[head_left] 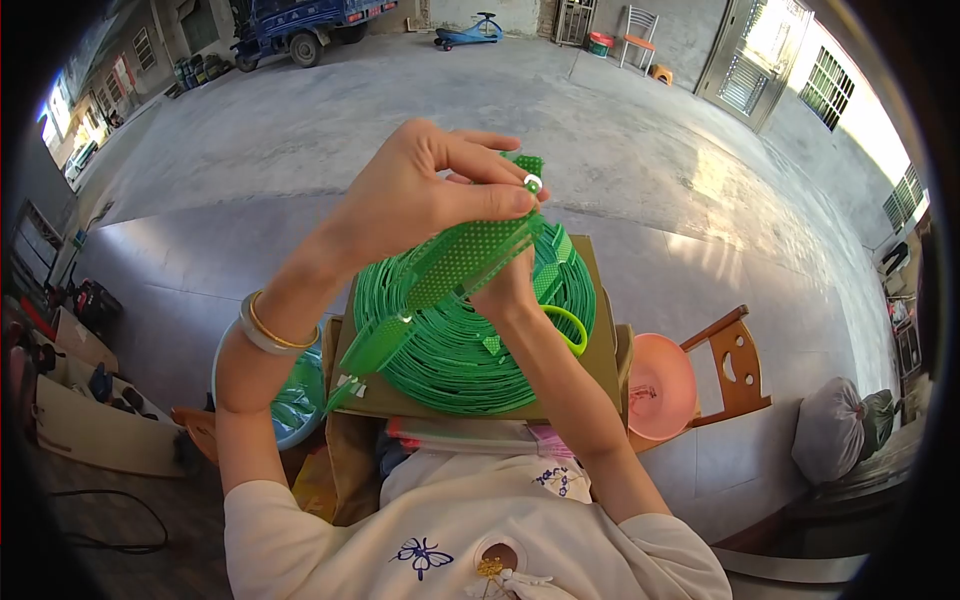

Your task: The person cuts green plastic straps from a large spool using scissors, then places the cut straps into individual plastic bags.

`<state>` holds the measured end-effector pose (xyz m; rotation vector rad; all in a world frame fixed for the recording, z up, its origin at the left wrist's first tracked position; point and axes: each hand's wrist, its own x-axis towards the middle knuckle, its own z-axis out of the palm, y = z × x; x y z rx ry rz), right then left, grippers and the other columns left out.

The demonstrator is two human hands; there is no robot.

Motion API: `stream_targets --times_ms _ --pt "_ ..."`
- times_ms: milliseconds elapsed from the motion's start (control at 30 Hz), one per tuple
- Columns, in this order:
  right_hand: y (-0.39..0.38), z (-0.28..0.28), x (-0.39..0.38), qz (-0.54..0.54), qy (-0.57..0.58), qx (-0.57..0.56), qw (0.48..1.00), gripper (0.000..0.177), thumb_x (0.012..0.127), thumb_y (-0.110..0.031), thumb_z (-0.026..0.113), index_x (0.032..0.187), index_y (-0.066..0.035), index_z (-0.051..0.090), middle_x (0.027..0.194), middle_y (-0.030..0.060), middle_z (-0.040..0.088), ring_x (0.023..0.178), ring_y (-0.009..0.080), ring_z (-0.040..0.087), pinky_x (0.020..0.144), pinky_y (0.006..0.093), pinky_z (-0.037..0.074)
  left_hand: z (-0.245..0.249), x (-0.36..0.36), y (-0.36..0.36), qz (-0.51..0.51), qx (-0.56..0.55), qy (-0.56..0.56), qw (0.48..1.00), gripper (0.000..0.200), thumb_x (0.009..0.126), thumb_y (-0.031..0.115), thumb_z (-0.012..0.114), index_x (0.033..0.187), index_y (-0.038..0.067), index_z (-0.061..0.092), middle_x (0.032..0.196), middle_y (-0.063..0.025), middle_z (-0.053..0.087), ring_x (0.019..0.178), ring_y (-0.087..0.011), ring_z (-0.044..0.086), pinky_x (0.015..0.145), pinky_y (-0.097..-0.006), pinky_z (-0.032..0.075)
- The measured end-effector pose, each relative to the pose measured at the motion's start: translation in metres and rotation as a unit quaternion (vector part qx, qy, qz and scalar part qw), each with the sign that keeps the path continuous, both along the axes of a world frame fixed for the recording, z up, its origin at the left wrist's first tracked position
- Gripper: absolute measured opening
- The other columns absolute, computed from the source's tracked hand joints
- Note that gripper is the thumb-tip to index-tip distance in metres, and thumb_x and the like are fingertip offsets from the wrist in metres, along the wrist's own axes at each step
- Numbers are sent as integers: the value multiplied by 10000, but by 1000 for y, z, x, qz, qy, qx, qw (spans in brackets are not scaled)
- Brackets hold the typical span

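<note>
My left hand (440, 180) is raised above the coil, thumb and fingers pinched on a green dotted ribbon (450, 265). The ribbon slants down to the lower left, with a small white piece (532, 183) at the pinch. My right hand (508, 285) reaches up behind the ribbon, its fingertips meeting the left ones at the ribbon's upper end; most of its fingers are hidden. Under both hands lies a large round coil of green strips (460, 370). Beside my right wrist a yellow-green loop (570, 330), resembling a scissors handle, rests on the coil.
The coil sits on a cardboard box (600, 375) before my lap. A blue basin (300, 400) with green plastic stands left, and a pink basin (662, 385) by a wooden chair (735, 365) right. Tied sacks (830, 430) lie far right; a blue truck (310, 25) is parked behind.
</note>
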<state>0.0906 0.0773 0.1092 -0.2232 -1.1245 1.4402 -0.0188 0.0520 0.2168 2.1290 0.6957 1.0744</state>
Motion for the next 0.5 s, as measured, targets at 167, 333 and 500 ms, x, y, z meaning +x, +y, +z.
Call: stream_targets --times_ms 167,333,500 --pt "-25 22 2 189 217 -143 947 756 855 -672 181 1102 -28 490 962 128 565 862 210 583 735 362 500 -7 3 15 85 -18 3 996 161 761 128 668 853 -1 700 857 -175 668 1040 -258 561 942 -413 386" --pt "-23 4 -5 183 46 -32 982 462 914 -436 399 1047 -9 516 914 115 586 846 231 589 743 359 501 -12 1 14 157 -138 22 978 225 773 188 674 859 -18 692 994 -193 635 1013 -200 574 773 -297 481" --pt "-19 5 2 206 109 -121 965 210 931 -210 458 974 -15 523 889 101 578 832 236 587 760 370 501 -21 -9 1 110 -234 -81 963 414 822 294 643 1032 -59 590 1084 -172 601 876 -163 625 702 -216 488"
